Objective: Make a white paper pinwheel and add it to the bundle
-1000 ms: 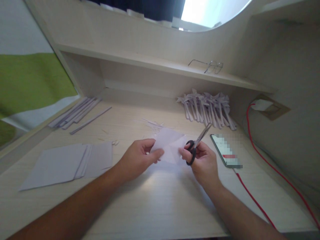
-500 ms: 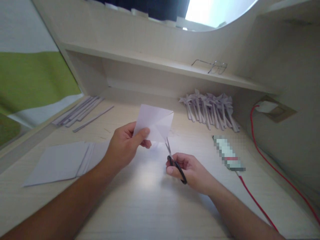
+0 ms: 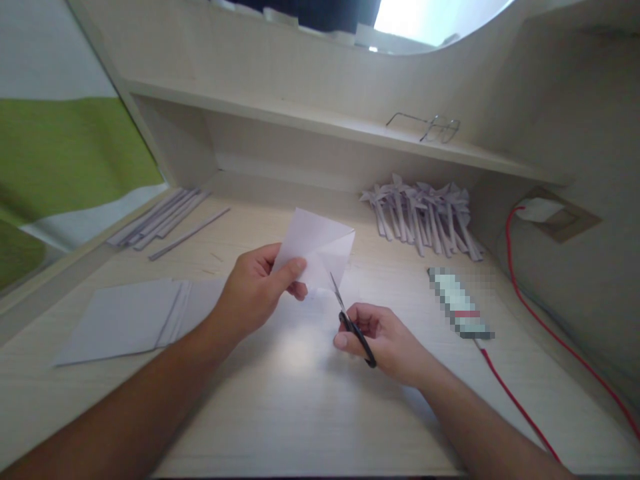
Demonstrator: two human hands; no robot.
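Paper (image 3: 320, 230) is being held above the middle of the desk (image 3: 300, 420); the left hand (image 3: 254, 287) is pinching its left corner between thumb and fingers. The right hand (image 3: 380, 340) is gripping the scissors (image 3: 354, 329) by the handles, blades overlapping the paper's near edge. Pinwheels (image 3: 420, 210) are lying toward the desk's far right corner, a phone (image 3: 459, 303) nearer the right edge.

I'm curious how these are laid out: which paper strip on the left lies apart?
The rightmost strip, the one nearest the left hand: a visible gap separates it from the bunch, whose strips lie close together.
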